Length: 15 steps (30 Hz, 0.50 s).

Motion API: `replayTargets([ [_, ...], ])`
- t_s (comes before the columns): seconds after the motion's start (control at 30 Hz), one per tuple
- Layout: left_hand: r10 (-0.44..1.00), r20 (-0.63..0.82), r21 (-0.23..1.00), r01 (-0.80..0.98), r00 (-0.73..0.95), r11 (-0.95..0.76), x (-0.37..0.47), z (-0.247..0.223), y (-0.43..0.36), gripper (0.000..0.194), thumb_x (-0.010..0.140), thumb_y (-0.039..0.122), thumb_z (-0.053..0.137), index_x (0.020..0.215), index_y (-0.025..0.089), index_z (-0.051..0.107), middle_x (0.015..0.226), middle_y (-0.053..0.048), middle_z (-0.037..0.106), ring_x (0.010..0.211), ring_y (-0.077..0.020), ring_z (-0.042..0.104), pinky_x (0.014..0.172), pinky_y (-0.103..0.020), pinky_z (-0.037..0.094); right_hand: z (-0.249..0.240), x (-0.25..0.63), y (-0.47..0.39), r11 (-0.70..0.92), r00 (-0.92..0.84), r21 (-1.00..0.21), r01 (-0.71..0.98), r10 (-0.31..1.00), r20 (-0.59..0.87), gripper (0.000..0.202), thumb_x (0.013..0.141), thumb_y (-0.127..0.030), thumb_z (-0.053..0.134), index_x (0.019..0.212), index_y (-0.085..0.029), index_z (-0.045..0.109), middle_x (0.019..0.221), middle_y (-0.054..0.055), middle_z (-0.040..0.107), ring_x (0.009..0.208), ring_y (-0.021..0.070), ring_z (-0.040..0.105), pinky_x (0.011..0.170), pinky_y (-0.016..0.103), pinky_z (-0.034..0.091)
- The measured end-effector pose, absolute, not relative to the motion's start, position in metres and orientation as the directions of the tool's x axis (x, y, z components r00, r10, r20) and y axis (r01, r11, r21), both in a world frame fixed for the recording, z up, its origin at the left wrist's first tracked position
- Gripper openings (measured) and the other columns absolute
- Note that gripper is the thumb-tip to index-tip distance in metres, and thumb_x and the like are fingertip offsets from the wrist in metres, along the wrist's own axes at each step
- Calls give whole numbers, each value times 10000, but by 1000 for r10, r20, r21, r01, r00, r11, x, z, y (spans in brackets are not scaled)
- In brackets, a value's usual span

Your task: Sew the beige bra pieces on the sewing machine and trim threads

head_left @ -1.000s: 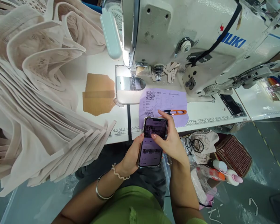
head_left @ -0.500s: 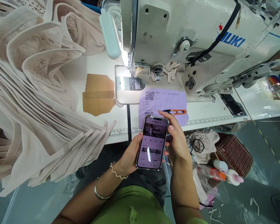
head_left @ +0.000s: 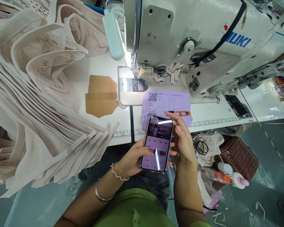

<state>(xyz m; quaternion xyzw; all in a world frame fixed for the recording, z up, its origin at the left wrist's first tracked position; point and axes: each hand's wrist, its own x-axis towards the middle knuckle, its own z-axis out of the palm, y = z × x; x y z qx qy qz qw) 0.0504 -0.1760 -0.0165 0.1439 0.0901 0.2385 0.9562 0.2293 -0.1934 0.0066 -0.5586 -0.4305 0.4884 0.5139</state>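
A smartphone (head_left: 157, 143) with a lit screen is held upright between both hands over my lap. My left hand (head_left: 134, 157) grips its left side, with the thumb over the lower left of the screen. Around the right edge, my right hand (head_left: 182, 138) is closed, its index finger along the top corner and other fingertips behind. Just beyond the phone lies a purple paper card (head_left: 168, 99) printed with QR codes and a table. Orange-handled thread snips (head_left: 183, 113) rest on the card, partly hidden by the right index finger.
A white sewing machine (head_left: 165, 31) stands over the table (head_left: 123, 135). Beige garment pieces (head_left: 49, 126) are piled at left, near a brown cardboard piece (head_left: 101, 96). A dark phone (head_left: 238, 105) lies at right. Below are a woven basket (head_left: 241, 157) and bottles (head_left: 236, 180).
My left thumb has moved from the phone's left edge onto the lower screen. The phone has tilted slightly and shifted a little to the right.
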Motion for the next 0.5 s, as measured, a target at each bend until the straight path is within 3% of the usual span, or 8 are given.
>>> replayTargets([
  [0.2, 481, -101, 321, -429, 871, 845, 51, -18, -176, 502, 767, 47, 558, 1255, 150, 622, 1226, -153, 703, 1105, -340, 684, 898, -533, 573, 6, 229, -193, -132, 147, -990, 56, 982, -122, 517, 904, -608, 517, 1346, -339, 516, 1067, 77, 624, 741, 209, 610, 415, 297, 517],
  [0.37, 489, -117, 311, -436, 864, 844, 52, -21, -176, 453, 804, 127, 607, 1257, 135, 620, 1235, -174, 697, 1108, -356, 682, 915, -545, 562, 8, 228, -194, -147, 136, -989, 12, 980, -144, 486, 912, -573, 541, 1342, -347, 521, 965, 45, 601, 568, 132, 514, 332, 229, 411],
  [0.5, 481, -180, 305, -416, 858, 857, 53, -18, -176, 436, 859, 283, 655, 1263, 122, 626, 1225, -181, 701, 1064, -346, 702, 884, -492, 581, 11, 226, -196, -190, 126, -981, -46, 973, -195, 460, 920, -554, 540, 1328, -343, 529, 864, 4, 571, 447, 72, 394, 288, 187, 319],
])
